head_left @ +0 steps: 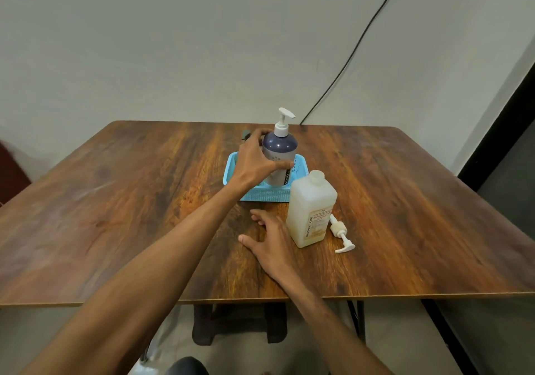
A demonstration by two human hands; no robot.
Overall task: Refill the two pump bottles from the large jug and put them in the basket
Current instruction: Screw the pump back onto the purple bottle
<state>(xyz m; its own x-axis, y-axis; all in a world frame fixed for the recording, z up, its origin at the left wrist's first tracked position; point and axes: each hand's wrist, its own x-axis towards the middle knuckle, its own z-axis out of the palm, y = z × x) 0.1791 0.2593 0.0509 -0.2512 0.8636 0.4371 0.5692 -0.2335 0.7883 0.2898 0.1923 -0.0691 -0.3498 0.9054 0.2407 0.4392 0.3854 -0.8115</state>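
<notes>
The dark blue pump bottle [280, 146], its white pump head screwed on, stood upright inside the light blue perforated basket [266, 196] just above the middle of the frame. The left hand [254, 160] reached in from the lower left and gripped the bottle from its left side, thumb across the near face of the pale label and fingers curled round the far shoulder. Whether the bottle's base rested on the basket floor could not be told, since the basket wall hid it. Behind the fingers a small dark object [246, 136] showed at the far left of the basket, too hidden to name. Just to the right of the basket and nearer the camera stood the large translucent jug [311, 201], uncapped, pale liquid low inside it and a printed label facing right. A loose white pump head [341, 234] lay on its side just beside the jug's right lower corner. The right hand [275, 238] rested palm down on the wooden table [115, 215] just left of the jug, fingers spread and straight, holding nothing. A black cable [356, 45] ran down the pale wall from the upper right to the table's far edge, and a dark stool [237, 325] stood under the table at the bottom centre.
</notes>
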